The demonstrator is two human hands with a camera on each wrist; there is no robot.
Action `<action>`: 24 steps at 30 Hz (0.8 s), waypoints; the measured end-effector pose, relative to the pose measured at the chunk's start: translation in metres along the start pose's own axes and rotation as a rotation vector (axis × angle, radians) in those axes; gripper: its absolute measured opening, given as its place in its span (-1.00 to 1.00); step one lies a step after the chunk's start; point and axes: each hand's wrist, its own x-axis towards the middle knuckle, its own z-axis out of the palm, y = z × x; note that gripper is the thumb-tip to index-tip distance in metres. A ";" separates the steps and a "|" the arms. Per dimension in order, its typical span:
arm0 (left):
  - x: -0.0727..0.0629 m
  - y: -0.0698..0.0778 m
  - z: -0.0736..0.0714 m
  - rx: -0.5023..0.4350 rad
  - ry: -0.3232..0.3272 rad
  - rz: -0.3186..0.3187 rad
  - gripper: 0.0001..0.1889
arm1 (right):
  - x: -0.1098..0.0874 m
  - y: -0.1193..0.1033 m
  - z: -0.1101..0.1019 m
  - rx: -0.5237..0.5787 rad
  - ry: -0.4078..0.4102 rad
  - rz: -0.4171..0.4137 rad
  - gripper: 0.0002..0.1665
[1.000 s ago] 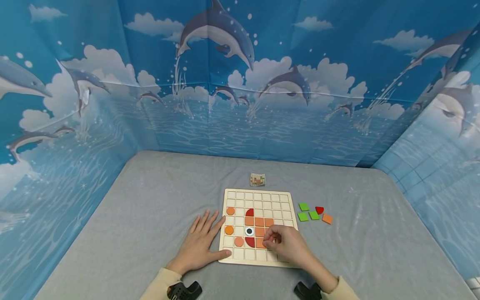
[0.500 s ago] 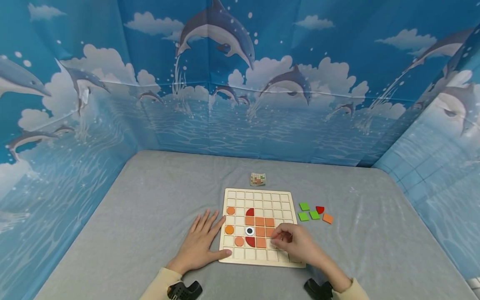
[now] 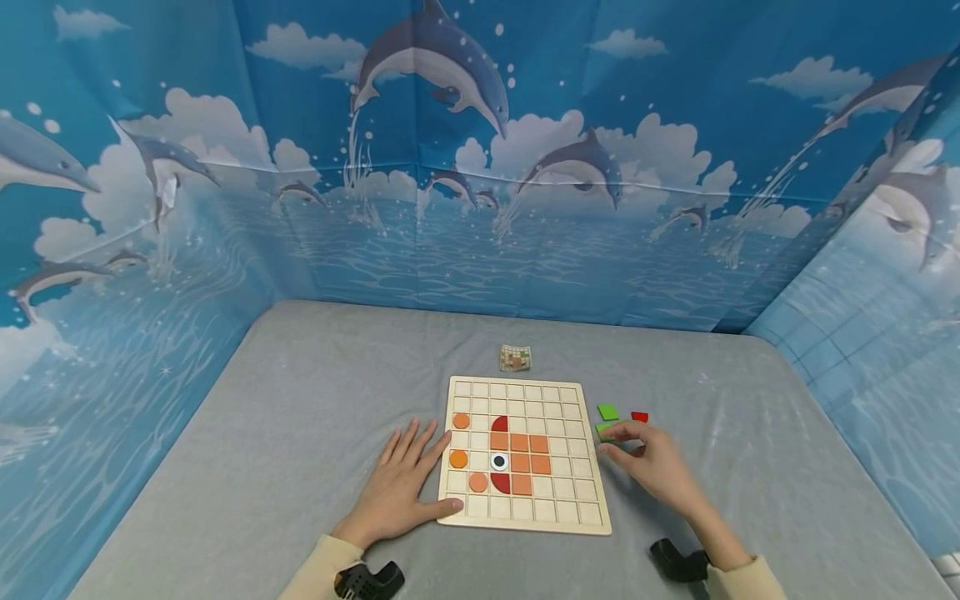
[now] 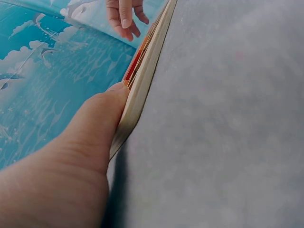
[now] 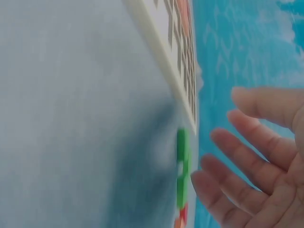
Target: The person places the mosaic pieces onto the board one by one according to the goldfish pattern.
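A wooden grid board (image 3: 525, 527) lies on the grey cloth. My left hand (image 3: 401, 492) rests with fingers spread at its left side, the thumb on the near-left corner in the left wrist view. My right hand (image 3: 660, 467) hovers just right of the board, over the loose pieces, thumb apart from loosely bent fingers and nothing between them. Below it show a green square tile (image 3: 607, 412) and a red piece (image 3: 639, 417); other tiles are hidden behind the hand. In the right wrist view, green tiles (image 5: 182, 190) stand near the fingertips, with an orange tile (image 5: 178, 223) lower down.
On the board sit orange squares (image 3: 520, 442), orange discs (image 3: 458, 459), red quarter-round pieces (image 3: 500, 483) and a white-and-black eye disc (image 3: 498, 462). A small patterned card (image 3: 515, 358) lies beyond the board. A dolphin-print curtain (image 3: 480, 250) encloses the table's back and sides.
My right hand has moved right, off the board to above the loose green tiles, and its thumb and fingers have parted. An orange square beneath it is now uncovered. My left hand has stayed put.
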 end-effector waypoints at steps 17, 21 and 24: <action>0.000 0.000 0.000 -0.010 -0.013 -0.006 0.01 | 0.001 0.032 -0.017 -0.138 0.063 0.055 -0.48; 0.000 0.000 0.000 -0.003 -0.001 0.000 0.01 | 0.000 0.035 -0.019 -0.159 0.045 0.076 -0.42; 0.000 0.000 0.000 -0.001 -0.001 -0.002 0.01 | 0.000 0.037 -0.020 -0.181 0.042 0.089 -0.39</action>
